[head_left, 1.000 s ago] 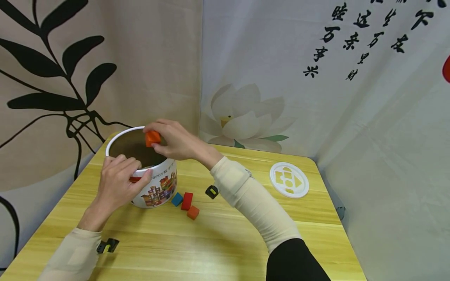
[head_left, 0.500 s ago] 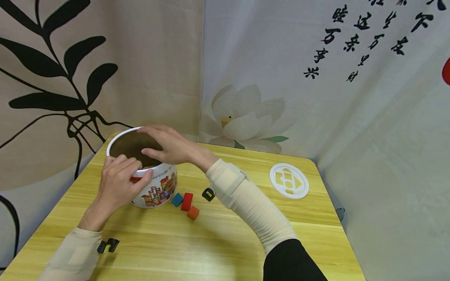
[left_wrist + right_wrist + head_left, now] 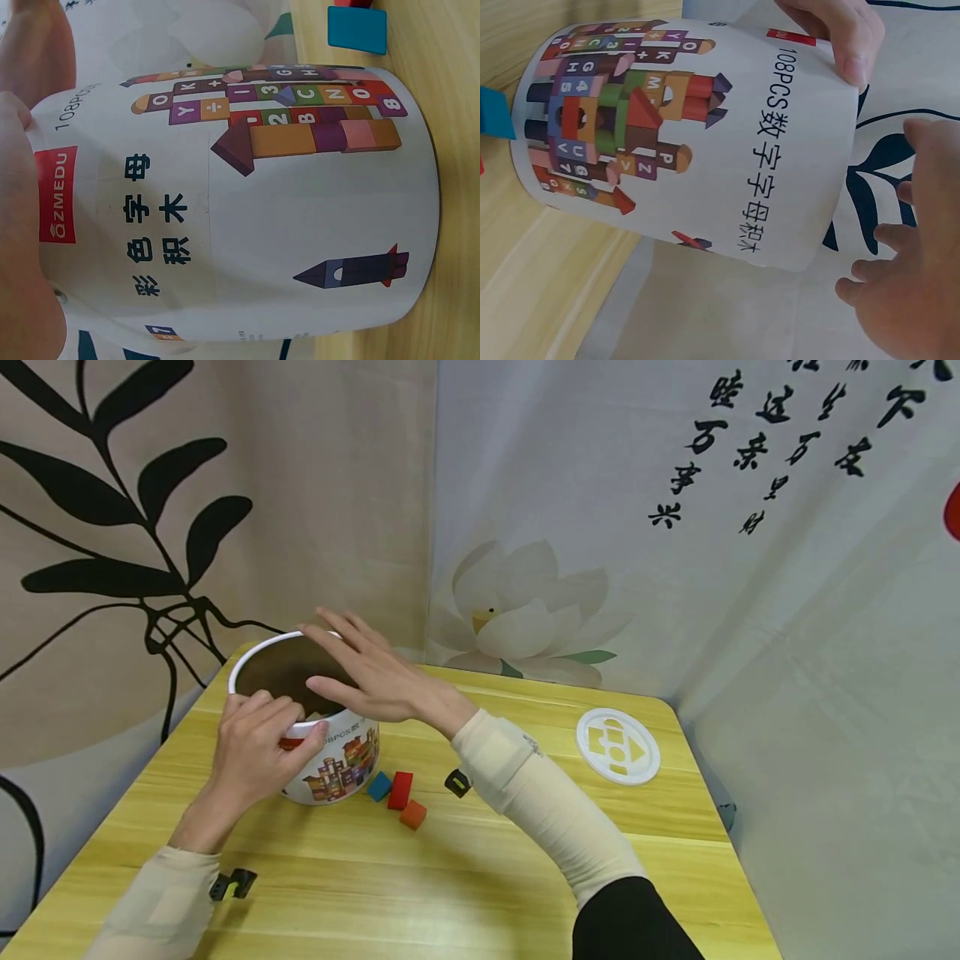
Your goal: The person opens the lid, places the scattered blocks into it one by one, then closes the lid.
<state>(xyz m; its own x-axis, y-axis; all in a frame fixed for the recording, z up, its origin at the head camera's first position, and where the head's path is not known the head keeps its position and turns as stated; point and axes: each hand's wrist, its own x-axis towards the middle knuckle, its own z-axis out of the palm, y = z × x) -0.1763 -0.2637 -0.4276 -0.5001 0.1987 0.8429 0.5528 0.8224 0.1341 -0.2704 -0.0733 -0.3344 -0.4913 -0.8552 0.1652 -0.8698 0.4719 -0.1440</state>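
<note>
A white bucket (image 3: 341,764) printed with toy buildings and Chinese lettering stands at the table's left rear, its top uncovered. My left hand (image 3: 258,747) grips its near rim, thumb outside and fingers over the edge. Above the right side of the opening, my right hand (image 3: 382,681) is spread with straight fingers and holds nothing; the right wrist view shows that hand (image 3: 911,247) beside the rim. At the bucket's foot lie a blue block (image 3: 379,787), a red block (image 3: 401,791) and an orange block (image 3: 413,814). Most of the bucket's inside is hidden.
A white round lid (image 3: 651,760) with shape cut-outs lies on the right of the wooden table (image 3: 390,893). Small black devices (image 3: 458,783) sit at both wrists. Printed cloth (image 3: 540,460) hangs behind the table.
One second ago my right hand pinched an orange block over the opening; half a second ago it was without it. Now its fingers have spread and risen slightly. The left hand stays put.
</note>
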